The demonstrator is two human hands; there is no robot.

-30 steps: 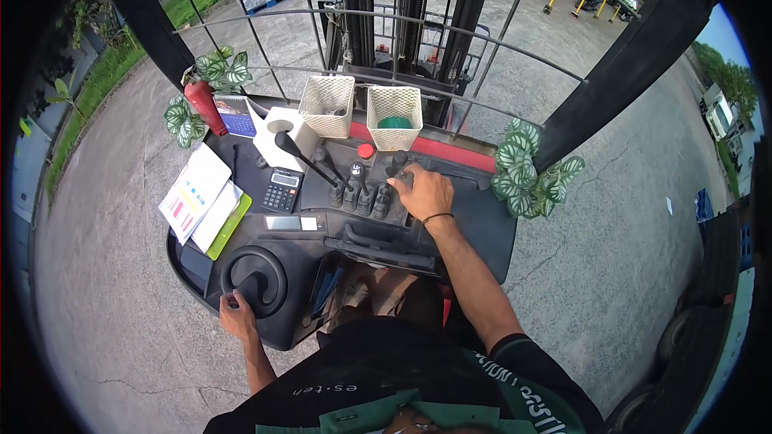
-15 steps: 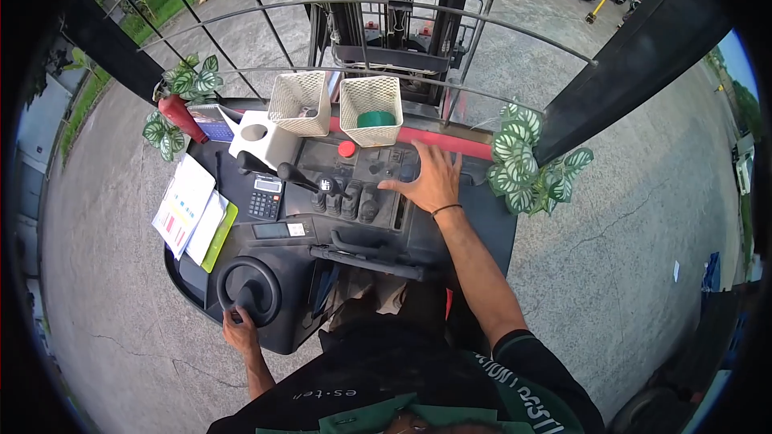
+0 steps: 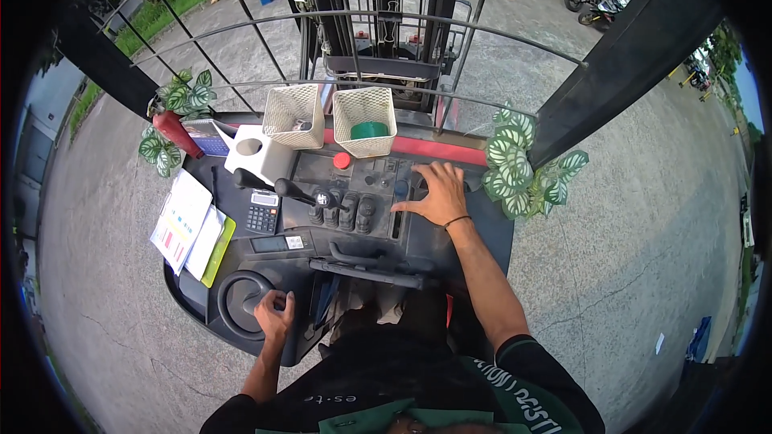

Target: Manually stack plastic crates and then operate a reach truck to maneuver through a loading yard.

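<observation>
I sit in a forklift cab and look down on its black dashboard [image 3: 450, 249]. My left hand [image 3: 274, 315] grips the right side of the small black steering wheel [image 3: 237, 304] at the lower left. My right hand [image 3: 435, 192] rests flat with fingers spread on the dashboard, just right of the row of black control levers [image 3: 342, 210]. It holds nothing. A red round button [image 3: 342, 160] sits above the levers.
Two white mesh baskets [image 3: 294, 116] [image 3: 364, 119] stand at the dashboard's far edge, one with a green roll. A calculator [image 3: 261, 211], papers [image 3: 183, 219], a white tissue box [image 3: 259, 155], a red extinguisher [image 3: 175, 132] and leafy plants [image 3: 523, 165] surround them. The mast [image 3: 378, 16] rises ahead over concrete.
My right hand has slid right, off the levers, onto the bare dashboard. My left hand has moved round to the wheel's right side. The view ahead has swung.
</observation>
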